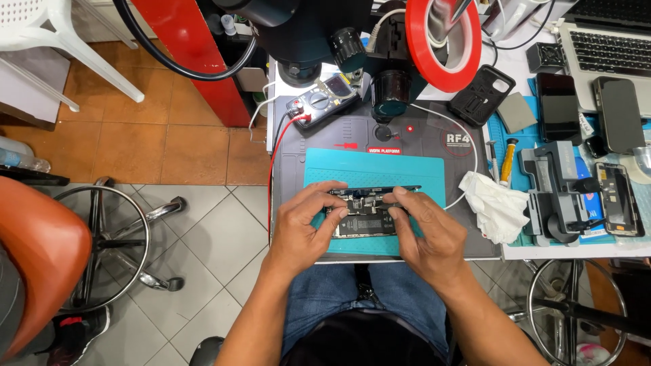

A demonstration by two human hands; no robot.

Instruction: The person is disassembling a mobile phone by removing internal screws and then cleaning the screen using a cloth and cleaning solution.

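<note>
An opened smartphone lies on a teal mat, its battery and circuit parts showing and its screen panel tilted up along the far edge. My left hand grips the phone's left side with fingers curled over the frame. From the right, my right hand holds the other side, thumb and forefinger pinching near the top edge where the screen meets the body.
A grey work platform lies under the mat. A multimeter with red lead, a microscope, red tape roll, white cloth, a jig, several phones and a laptop sit right. Stools stand beside.
</note>
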